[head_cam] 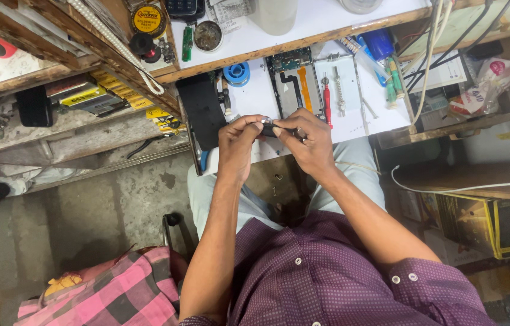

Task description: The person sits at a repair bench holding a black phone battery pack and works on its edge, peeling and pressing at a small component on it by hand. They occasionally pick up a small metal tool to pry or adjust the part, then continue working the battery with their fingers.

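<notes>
Together, left hand (238,142), right hand (306,142), pinching small part (269,126)

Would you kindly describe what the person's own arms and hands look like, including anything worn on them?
Both arms are bare from above the elbow down. The shirt is purple with a fine pale dot pattern and white buttons, its short sleeves ending at the upper arms. The left hand and right hand show no gloves; no watch is visible.

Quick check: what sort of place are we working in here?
Likely a phone repair bench: an opened phone on the white worktop, a red screwdriver beside it, and a solder paste tin above.
</notes>
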The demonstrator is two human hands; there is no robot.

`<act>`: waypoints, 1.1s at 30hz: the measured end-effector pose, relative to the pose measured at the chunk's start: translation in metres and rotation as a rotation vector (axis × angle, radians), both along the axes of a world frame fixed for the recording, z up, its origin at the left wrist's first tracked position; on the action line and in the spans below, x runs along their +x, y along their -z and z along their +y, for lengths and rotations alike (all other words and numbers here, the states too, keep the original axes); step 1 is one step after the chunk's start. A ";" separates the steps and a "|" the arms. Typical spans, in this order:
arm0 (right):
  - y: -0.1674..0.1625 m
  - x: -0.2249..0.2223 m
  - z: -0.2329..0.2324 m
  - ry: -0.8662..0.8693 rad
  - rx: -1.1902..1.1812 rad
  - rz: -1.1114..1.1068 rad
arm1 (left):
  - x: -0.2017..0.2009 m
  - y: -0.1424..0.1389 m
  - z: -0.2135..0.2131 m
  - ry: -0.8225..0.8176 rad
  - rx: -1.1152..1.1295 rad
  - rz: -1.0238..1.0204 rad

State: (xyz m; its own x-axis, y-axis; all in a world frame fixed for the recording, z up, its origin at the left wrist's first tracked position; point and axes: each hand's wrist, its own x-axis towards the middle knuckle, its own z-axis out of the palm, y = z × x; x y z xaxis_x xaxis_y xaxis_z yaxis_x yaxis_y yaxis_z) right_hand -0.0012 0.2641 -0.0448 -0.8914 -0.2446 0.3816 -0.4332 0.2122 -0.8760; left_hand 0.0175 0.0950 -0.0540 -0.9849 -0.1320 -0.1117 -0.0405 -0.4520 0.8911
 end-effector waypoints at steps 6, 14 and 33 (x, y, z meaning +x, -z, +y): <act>0.000 0.001 -0.001 0.014 -0.008 -0.030 | 0.004 0.000 -0.002 0.060 0.040 0.037; 0.000 -0.001 -0.002 0.003 -0.025 -0.021 | 0.006 -0.003 -0.001 0.054 0.000 0.037; 0.005 0.002 -0.001 -0.006 -0.008 0.005 | 0.007 0.001 0.001 0.026 -0.024 0.025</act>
State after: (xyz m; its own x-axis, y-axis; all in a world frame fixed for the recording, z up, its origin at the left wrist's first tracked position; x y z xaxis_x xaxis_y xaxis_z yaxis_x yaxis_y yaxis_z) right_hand 0.0011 0.2630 -0.0498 -0.8881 -0.2472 0.3875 -0.4385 0.2026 -0.8756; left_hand 0.0242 0.0963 -0.0548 -0.9905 -0.1085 -0.0841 -0.0296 -0.4297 0.9025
